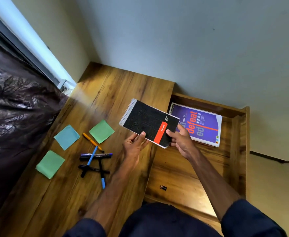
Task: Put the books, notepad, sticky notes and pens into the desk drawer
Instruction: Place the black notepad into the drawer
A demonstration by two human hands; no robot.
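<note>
Three sticky notes [66, 137], two green and one blue, lie on the desk [106, 86] at 8 o'clock from the notepad [150, 124], and the pens [95, 155] are scattered just at their 3 o'clock, several crossed. The left hand [134, 146] pinches the notepad's near edge at 7 o'clock and the right hand [181, 139] pinches it at 5 o'clock, holding it over the desk's edge. At its 3 o'clock, a purple book [203, 124] lies at the far end of the open drawer [234, 151].

Wooden desk [114, 86], three sticky notes [66, 136], loose crossed pens [95, 155]
</note>
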